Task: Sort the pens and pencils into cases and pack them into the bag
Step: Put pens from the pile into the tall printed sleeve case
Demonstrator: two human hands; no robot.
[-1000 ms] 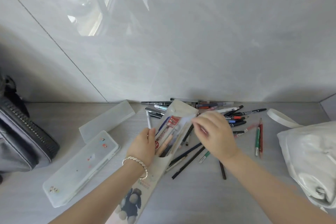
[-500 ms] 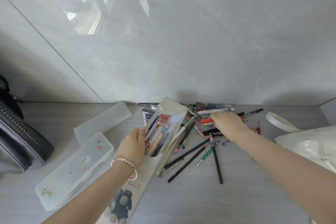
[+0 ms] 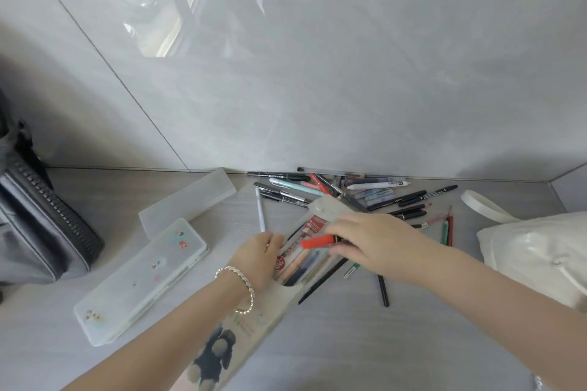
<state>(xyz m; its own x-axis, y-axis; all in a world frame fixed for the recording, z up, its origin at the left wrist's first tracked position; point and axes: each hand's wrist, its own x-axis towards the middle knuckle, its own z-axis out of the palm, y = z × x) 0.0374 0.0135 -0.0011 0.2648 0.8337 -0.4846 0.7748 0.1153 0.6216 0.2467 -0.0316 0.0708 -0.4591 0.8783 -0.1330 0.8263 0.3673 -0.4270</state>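
Note:
My left hand [image 3: 259, 255] grips the left edge of a soft translucent pencil pouch [image 3: 254, 324] with a dark cartoon figure, its flap open and several pens inside. My right hand [image 3: 371, 244] holds a red marker [image 3: 316, 242] over the pouch's mouth. A loose pile of pens and pencils [image 3: 359, 192] lies against the wall behind the pouch. Two black pens [image 3: 382, 290] lie to the pouch's right. A green and a red pencil [image 3: 447, 227] lie further right.
Two frosted plastic pencil boxes lie at left: a plain one [image 3: 187, 201] and one with small stickers [image 3: 139, 279]. A dark zipped bag [image 3: 41, 225] stands at the far left. A white bag [image 3: 536, 260] with a strap sits at the right edge.
My right hand went out to the pen pile, took a red marker and came back over the pouch's mouth. My left hand kept hold of the pouch.

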